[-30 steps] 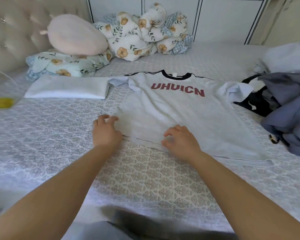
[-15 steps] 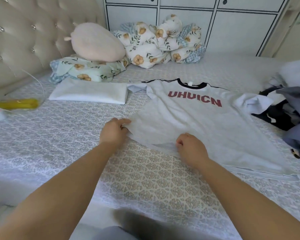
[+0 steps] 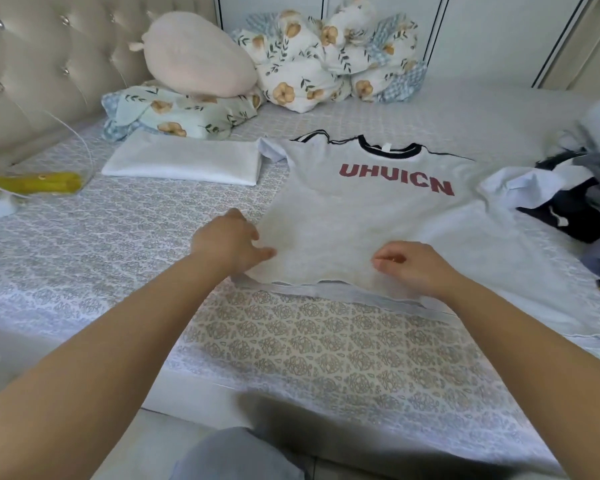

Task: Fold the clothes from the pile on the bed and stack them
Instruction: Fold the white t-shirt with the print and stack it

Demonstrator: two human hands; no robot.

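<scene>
From the head view we see a grey T-shirt (image 3: 378, 216) lying front up on the bed (image 3: 309, 355), red lettering across its chest, collar toward the wardrobe. Our left hand (image 3: 229, 240) pinches the shirt's lower left corner, and our right hand (image 3: 413, 265) has curled fingers gripping the fabric near the hem; the two hands are apart. The top layer sits lifted a little above the hem beneath. A folded white garment (image 3: 184, 161) lies just left of the shirt's sleeve. The unfolded pile (image 3: 589, 195) sits at the right edge, touching the other sleeve. Floral pillows (image 3: 329, 60) rest near the headboard (image 3: 39, 64).
</scene>
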